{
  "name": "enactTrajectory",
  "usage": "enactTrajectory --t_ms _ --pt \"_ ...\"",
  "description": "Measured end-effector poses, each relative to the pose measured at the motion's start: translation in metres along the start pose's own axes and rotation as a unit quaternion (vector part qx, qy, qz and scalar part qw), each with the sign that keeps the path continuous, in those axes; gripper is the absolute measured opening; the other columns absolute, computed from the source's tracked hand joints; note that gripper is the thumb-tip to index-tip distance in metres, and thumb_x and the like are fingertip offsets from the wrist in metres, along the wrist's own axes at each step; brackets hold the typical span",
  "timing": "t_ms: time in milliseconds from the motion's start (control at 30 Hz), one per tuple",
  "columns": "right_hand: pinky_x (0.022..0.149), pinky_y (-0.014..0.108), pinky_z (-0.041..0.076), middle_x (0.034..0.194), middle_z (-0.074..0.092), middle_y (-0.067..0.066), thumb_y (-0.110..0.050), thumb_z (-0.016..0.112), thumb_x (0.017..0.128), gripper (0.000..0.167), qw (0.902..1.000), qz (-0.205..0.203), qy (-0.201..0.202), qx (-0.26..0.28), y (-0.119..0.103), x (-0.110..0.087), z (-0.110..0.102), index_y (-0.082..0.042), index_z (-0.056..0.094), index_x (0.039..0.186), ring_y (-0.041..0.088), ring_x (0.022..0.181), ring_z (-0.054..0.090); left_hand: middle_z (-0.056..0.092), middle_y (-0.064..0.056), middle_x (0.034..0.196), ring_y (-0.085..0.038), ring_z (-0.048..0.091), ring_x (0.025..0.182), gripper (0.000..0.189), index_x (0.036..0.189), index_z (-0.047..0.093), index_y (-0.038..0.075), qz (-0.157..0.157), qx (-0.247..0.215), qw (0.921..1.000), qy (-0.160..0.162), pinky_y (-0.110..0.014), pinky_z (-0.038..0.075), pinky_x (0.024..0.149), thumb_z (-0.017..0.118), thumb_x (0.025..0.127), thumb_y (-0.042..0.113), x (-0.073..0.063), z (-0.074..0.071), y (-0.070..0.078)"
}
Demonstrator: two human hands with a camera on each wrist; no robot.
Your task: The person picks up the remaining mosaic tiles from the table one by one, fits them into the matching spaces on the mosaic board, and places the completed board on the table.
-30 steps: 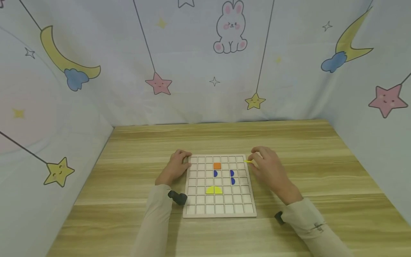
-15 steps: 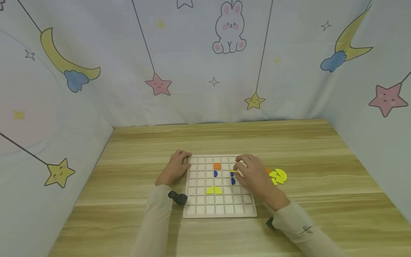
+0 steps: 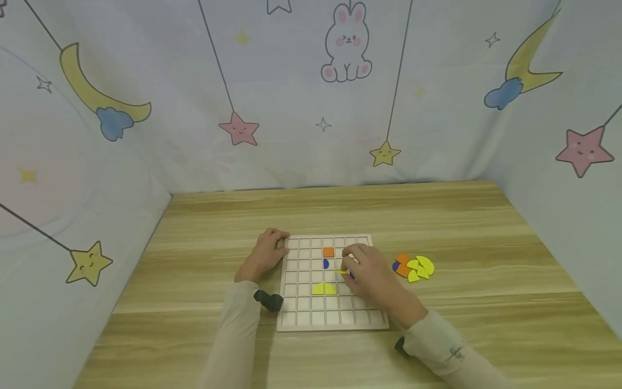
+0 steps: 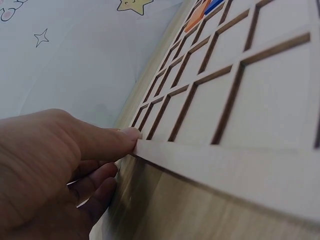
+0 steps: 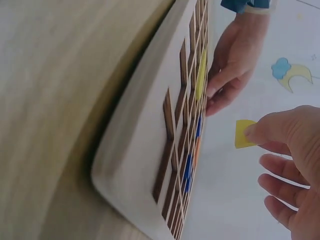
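Note:
A pale wooden grid board (image 3: 332, 327) lies on the table. My left hand (image 3: 264, 253) grips its far left corner, thumb on the rim (image 4: 150, 148) and fingers bent at the side. Between thumb and finger, my right hand (image 3: 373, 274) pinches a yellow tile (image 5: 240, 135) with a straight side and a rounded one, above the board's right half. In the grid sit an orange square tile (image 3: 328, 252), a blue half-round tile (image 3: 326, 263) and two yellow rounded tiles (image 3: 318, 289) side by side. Another blue tile (image 3: 352, 275) shows partly behind my right fingers.
To the right of the board lies a loose pile of tiles: yellow rounded ones (image 3: 426, 265), orange ones (image 3: 403, 259) and a blue one (image 3: 396, 266). A pale cloth printed with stars and moons (image 3: 301, 97) surrounds the wooden table (image 3: 233, 216).
My right hand has come leftward from beside the board's right edge to over the grid, carrying the yellow tile, and the pile on the right is uncovered. My left hand stays put.

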State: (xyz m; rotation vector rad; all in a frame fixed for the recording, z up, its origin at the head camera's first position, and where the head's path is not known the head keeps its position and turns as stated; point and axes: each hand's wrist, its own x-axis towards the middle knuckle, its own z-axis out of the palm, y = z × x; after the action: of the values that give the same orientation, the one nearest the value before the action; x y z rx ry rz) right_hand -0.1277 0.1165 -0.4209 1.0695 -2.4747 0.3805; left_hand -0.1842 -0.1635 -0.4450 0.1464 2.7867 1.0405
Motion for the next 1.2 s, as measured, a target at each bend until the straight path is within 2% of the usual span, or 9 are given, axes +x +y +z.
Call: enactTrajectory --t_ms 167,567,800,1033,1200 --pt "0.095 0.039 0.047 0.107 0.059 0.002 -0.014 0.077 0.076 0.014 0.9998 -0.011 -0.012 0.014 -0.012 0.000 0.002 -0.015 0.064 0.081 0.022 0.106 0.056 0.039 -0.017 0.142 -0.037 0.032 0.134 0.043 0.136 0.051 0.007 0.001 -0.004 1.0000 0.002 -0.054 0.030 0.110 0.059 0.094 0.013 0.000 0.000 -0.001" --pt "0.099 0.036 0.043 0.113 0.057 0.000 -0.019 0.074 0.081 0.010 0.9977 -0.026 -0.053 0.033 -0.029 -0.003 0.008 -0.017 0.065 0.085 0.019 0.110 0.052 0.040 -0.016 0.141 -0.036 0.033 0.134 0.043 0.136 0.051 0.007 -0.003 0.000 1.0000 0.001 -0.053 0.031 0.110 0.058 0.095 0.013 0.000 0.001 -0.002" --pt "0.093 0.036 0.045 0.109 0.056 0.000 -0.014 0.072 0.079 0.011 0.9973 -0.049 -0.046 0.029 -0.036 -0.003 0.011 -0.016 0.063 0.084 0.020 0.106 0.053 0.040 -0.016 0.142 -0.036 0.033 0.135 0.043 0.136 0.051 0.007 -0.003 -0.002 1.0000 0.003 -0.053 0.030 0.111 0.059 0.094 0.014 0.000 0.001 0.000" --pt "0.093 0.035 0.046 0.109 0.057 -0.001 -0.023 0.074 0.081 0.014 0.9962 -0.078 -0.039 0.001 -0.044 -0.001 0.014 -0.018 0.062 0.084 0.020 0.105 0.054 0.039 -0.016 0.143 -0.036 0.032 0.135 0.043 0.136 0.051 0.007 -0.001 -0.003 1.0000 0.004 -0.053 0.030 0.110 0.059 0.094 0.014 0.001 0.001 0.000" --pt "0.091 0.033 0.047 0.106 0.058 -0.002 -0.025 0.073 0.082 0.010 0.9947 -0.093 -0.041 -0.015 -0.049 0.000 0.017 -0.019 0.065 0.084 0.017 0.102 0.054 0.039 -0.017 0.142 -0.037 0.033 0.134 0.043 0.136 0.050 0.007 0.000 0.000 1.0000 0.001 -0.053 0.031 0.110 0.058 0.094 0.014 0.000 0.001 0.000"
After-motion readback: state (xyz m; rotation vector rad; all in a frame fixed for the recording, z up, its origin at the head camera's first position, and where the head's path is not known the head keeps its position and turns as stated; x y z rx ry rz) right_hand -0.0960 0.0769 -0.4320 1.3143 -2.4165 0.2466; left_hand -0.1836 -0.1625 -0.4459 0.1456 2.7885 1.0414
